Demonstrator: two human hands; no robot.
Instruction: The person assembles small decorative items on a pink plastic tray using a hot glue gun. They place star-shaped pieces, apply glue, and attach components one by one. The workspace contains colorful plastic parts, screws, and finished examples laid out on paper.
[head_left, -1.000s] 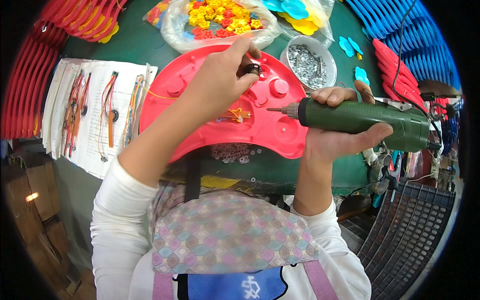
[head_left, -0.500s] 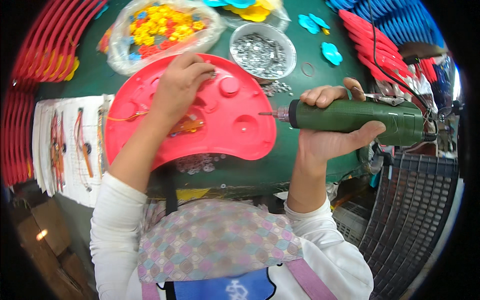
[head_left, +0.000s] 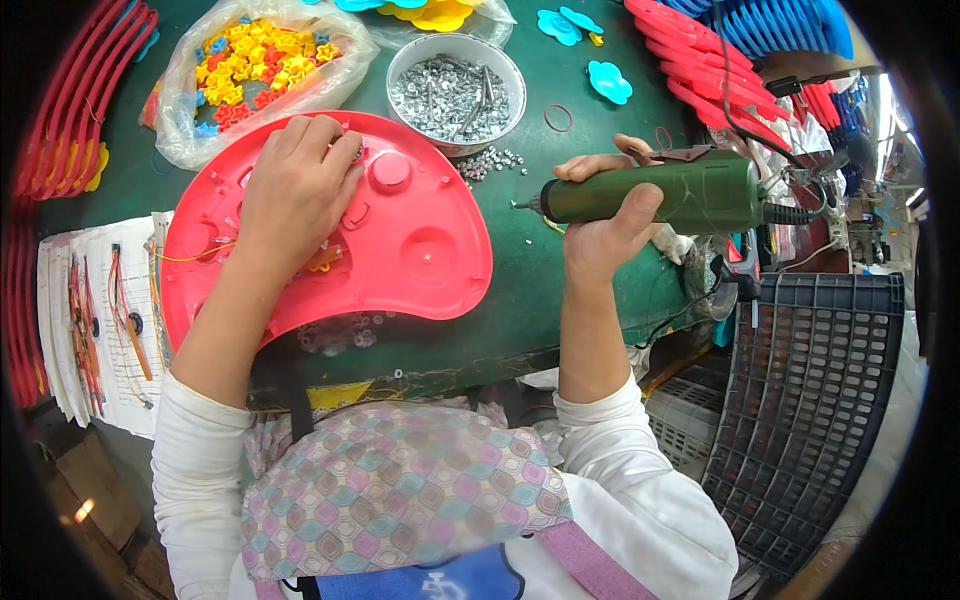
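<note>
I see left hand point(head_left: 298, 190) spread palm-down, fingers loosely splayed, pressing on glossy red plastic half-round panel point(head_left: 400, 255) with moulded round bosses, gripping nothing. Panel lies at worktop point(head_left: 520, 300) near edge. Right hand point(head_left: 600, 225) wrapped tight round dull green cylindrical power screwdriver point(head_left: 655, 192), held level above green worktop, tip toward panel, apart from it. Steel bowl of shiny screws point(head_left: 455, 85) just behind panel.

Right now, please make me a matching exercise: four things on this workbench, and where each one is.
Things:
1. left hand
2. right hand
3. metal bowl
4. clear bag

Places:
A. full of screws, behind the red plastic panel
B. gripping the green electric screwdriver
C. pressing on the red plastic panel
D. holding small yellow and red parts

Pairs: 1-C, 2-B, 3-A, 4-D
</note>
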